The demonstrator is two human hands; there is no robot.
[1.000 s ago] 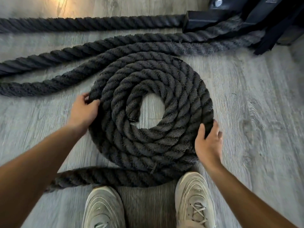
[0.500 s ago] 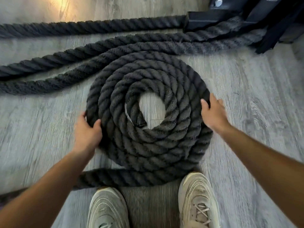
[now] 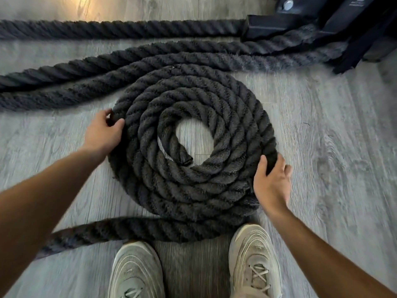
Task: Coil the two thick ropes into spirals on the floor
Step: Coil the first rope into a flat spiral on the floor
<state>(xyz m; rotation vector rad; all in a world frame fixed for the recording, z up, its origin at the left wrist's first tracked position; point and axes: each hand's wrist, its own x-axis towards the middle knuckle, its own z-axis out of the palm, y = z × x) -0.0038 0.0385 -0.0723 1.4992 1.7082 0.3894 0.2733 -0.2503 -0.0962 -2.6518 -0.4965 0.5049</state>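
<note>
Presently, findings by item:

Coiled rope (image 3: 193, 147): dark, thick, twisted; lies flat on the grey wood-grain floor (image 3: 333, 168) as a spiral of about four turns, between the two hands. A small patch of floor shows in its open centre.

Rope end (image 3: 185, 159): cut tip rests at the inner turn, roughly midway between the hands.

Left hand (image 3: 102, 133): set against the spiral's outer turn. Thumb lies on top of the rope and fingers curl round its outer side; a loose clasp on that turn, not a fist.

Right hand (image 3: 271, 183): set on the opposite outer edge, nearer the person than the left hand. Fingers are parted and curved over the outermost turn, thumb up on the rope; palm rests against the edge.

Trailing length (image 3: 129, 231): leaves the spiral's near edge below the right hand and runs under the left forearm toward the frame's lower edge.

Loose rope lengths (image 3: 150, 59): three strands lie stretched across the floor beyond both hands; the nearest touches the spiral's far edge.

Black metal frame (image 3: 322, 22): beyond the right hand, at the top corner; the loose strands run up to it.

Shoes (image 3: 254, 261): two pale laced trainers, behind the hands, toes just beside the trailing length.
</note>
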